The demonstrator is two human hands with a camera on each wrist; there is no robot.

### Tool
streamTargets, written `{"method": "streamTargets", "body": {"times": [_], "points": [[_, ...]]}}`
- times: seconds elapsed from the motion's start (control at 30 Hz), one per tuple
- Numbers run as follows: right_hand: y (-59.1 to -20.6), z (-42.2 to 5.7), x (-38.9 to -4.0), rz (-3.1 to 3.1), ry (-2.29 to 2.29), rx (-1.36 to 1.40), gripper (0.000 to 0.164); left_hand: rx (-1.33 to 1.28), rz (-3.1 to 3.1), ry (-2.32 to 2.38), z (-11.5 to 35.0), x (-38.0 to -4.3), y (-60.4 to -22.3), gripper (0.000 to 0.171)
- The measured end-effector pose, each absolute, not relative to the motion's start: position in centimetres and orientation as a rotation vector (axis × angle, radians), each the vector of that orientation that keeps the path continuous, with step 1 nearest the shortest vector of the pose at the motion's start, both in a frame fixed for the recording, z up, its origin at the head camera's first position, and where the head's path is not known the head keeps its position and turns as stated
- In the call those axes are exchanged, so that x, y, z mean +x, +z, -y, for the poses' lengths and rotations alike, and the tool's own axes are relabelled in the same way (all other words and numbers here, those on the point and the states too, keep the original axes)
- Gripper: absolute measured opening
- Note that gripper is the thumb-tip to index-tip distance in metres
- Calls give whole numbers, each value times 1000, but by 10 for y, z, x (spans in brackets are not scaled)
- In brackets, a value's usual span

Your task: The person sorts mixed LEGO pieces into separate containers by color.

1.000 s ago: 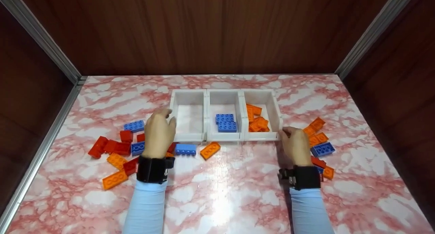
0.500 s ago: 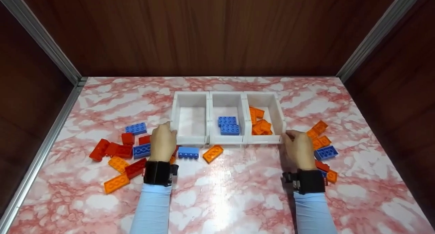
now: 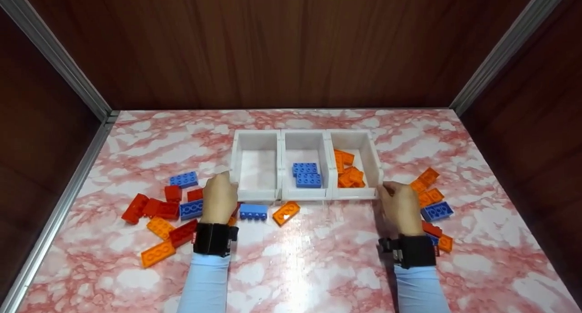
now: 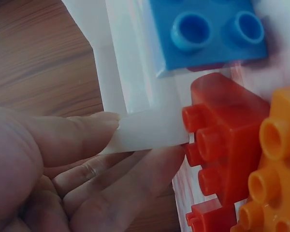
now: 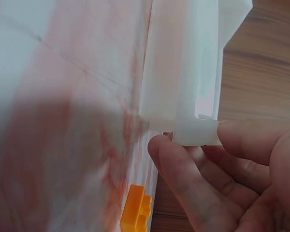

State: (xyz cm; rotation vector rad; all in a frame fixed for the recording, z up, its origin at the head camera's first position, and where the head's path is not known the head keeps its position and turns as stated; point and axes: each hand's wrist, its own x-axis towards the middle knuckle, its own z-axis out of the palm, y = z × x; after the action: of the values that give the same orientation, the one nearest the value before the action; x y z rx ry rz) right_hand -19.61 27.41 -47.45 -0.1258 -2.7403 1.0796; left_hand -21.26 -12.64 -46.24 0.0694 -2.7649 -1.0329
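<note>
A white three-compartment tray (image 3: 307, 194) sits mid-table in the head view. Two blue bricks (image 3: 308, 180) lie in its middle compartment, several orange bricks (image 3: 350, 177) in the right one, and none in the left. My left hand (image 3: 219, 198) grips the tray's left front corner; the left wrist view shows the thumb (image 4: 79, 137) on top and fingers below. At the opposite front corner, my right hand (image 3: 401, 208) pinches the tray between thumb (image 5: 251, 137) and fingers, seen up close in the right wrist view.
Red, blue and orange bricks (image 3: 184, 233) lie scattered left of the tray, partly behind my left hand. A blue brick (image 3: 253, 211) and an orange brick (image 3: 286, 213) sit before its front wall. More bricks (image 3: 437, 210) lie on the right. A wooden panel (image 3: 291, 44) stands behind.
My left hand has moved right, from hovering beside the tray onto its left front corner, and now grips it. The right hand stays at its corner. The whole head view has shifted slightly.
</note>
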Motion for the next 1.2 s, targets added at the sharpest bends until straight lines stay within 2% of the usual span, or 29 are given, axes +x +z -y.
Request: {"method": "streamTargets", "body": {"times": [0.6,1.0,1.2], "points": [[-477,-274,-193,2753,1104,-172,33,53,2770,-983,125,-212,-466,22],[-483,-269,-196,2646,973,-138,25,7,2780,-1024,131,-217,-463,28],[-481,-271,-197,2627,935,-92,23,13,2751,-1015,129,-213,-465,24]]}}
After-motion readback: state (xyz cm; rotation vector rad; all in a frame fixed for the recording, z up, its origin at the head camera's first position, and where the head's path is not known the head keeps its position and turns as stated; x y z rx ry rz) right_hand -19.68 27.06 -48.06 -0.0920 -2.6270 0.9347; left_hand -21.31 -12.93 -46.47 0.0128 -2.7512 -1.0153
